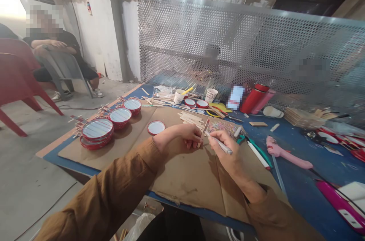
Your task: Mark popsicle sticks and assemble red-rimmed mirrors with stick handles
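Over the brown cardboard point(185, 180), my left hand point(182, 134) is closed around a thin wooden craft stick point(204, 129), held upright with a reddish top end. My right hand point(228, 153) grips a white marker pen point(224, 146), its tip close to the stick; whether they touch I cannot tell. Just beyond my hands lie a heap of craft sticks point(190, 118) and a pile of coloured rubber bands point(224, 125). A red-rimmed white lid point(156, 127) rests left of my left hand. Several red round pieces with stick necks, such as the nearest one point(97, 129), stand farther left.
A pink glue gun point(288, 153), teal-handled pliers point(261, 148) and a magenta power strip point(339, 203) are on the right. Paper cups point(211, 95), a phone point(236, 96) and a red bottle point(253, 98) line the back, before a perforated metal screen point(176, 35). A person point(57, 49) sits far left.
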The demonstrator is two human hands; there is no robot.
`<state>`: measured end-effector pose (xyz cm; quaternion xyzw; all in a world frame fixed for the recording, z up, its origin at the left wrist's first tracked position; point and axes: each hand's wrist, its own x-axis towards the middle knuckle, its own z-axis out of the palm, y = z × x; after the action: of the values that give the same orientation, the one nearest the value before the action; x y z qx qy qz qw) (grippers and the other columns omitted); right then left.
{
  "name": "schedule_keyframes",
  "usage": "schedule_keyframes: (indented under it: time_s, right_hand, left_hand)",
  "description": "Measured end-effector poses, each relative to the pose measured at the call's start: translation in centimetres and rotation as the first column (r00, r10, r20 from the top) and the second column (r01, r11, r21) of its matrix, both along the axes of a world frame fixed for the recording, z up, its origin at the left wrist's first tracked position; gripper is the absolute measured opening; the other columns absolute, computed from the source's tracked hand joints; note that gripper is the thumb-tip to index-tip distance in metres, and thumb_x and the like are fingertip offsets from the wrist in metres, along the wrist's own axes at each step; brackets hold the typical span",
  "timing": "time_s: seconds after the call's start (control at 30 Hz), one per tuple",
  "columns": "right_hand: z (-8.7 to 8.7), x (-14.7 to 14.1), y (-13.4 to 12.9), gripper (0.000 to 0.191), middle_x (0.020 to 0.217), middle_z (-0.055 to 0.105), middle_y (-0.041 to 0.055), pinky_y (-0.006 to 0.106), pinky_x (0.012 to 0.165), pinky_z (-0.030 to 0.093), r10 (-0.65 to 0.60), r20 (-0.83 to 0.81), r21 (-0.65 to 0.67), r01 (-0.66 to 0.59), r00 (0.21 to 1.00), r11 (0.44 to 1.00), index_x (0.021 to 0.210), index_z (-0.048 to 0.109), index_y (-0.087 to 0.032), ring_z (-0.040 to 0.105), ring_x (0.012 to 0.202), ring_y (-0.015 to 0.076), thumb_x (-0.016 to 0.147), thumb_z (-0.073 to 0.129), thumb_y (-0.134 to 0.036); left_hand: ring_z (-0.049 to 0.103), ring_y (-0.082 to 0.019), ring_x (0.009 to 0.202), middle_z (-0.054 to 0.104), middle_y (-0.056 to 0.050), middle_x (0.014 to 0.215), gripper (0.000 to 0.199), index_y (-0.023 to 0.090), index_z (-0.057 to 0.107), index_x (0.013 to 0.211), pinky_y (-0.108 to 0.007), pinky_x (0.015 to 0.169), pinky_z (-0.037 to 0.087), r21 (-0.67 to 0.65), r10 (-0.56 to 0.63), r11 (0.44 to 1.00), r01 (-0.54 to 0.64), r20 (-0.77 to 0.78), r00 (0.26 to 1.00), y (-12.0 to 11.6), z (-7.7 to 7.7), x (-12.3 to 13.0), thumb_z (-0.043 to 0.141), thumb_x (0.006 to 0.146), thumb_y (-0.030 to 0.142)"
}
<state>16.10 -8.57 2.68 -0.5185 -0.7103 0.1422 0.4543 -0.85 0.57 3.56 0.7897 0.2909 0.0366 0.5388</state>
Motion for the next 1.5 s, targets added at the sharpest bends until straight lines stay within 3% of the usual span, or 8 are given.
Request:
schedule_keyframes:
  time_s: [0.63,0.87,1.5]
  right_hand:
    - [-0.17,0.16,0.13,0.020,0.073,0.063,0.0005,0.024,0.063,0.046,-0.047,-0.042,0.006,0.047,0.998,0.999,0.087,0.058,-0.020,0.059,0.065,0.0138,0.085,0.054,-0.039]
    - [-0.30,0.16,0.22,0.017,0.071,0.062,0.0001,0.023,0.061,0.045,0.014,-0.027,0.004,-0.014,1.000,1.000,0.086,0.058,-0.020,0.058,0.064,0.0133,0.086,0.053,-0.037]
    - [-0.27,0.00,0.09,0.016,0.070,0.061,-0.0006,0.023,0.061,0.044,0.009,-0.015,0.018,-0.008,1.000,1.000,0.085,0.058,-0.020,0.057,0.063,0.0128,0.086,0.054,-0.035]
  left_hand:
    - [0.053,-0.007,0.043,0.059,0.002,0.060,0.015,0.014,0.059,0.071,-0.022,0.050,0.045,-0.007,-0.007,1.000,0.007,0.004,1.000,0.01,0.08,-0.03,0.051,0.081,0.021]
    - [0.053,-0.007,0.043,0.059,0.003,0.058,0.014,0.014,0.059,0.070,-0.021,0.050,0.044,0.000,0.001,1.000,-0.001,-0.012,1.000,-0.06,0.14,0.03,0.051,0.080,0.020]
    - [0.054,-0.007,0.043,0.059,0.003,0.058,0.017,0.013,0.058,0.071,-0.021,0.049,0.045,0.006,-0.017,1.000,0.017,0.011,1.000,-0.05,0.11,-0.04,0.050,0.083,0.020]
